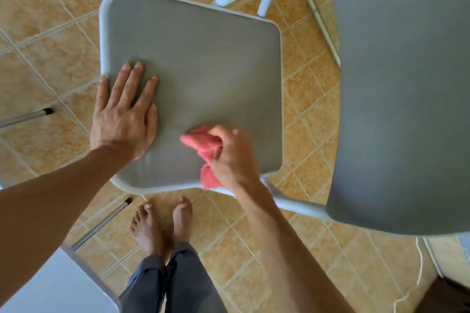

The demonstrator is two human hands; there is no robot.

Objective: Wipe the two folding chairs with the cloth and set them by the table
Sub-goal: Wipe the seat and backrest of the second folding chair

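Now | left hand [124, 119]: fingers flat, released, pressing chair seat [203, 58] to steady it | right hand [234, 157]: fingers clenched round pink cloth [203, 145], wiping seat's near edge

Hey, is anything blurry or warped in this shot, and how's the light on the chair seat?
In the head view, the right hand and the pink cloth it grips are motion-blurred, while the left hand, flat on the seat, is sharp; the same head view bows the floor tiles and the backrest toward the edges; light there is soft, with no hard glare.
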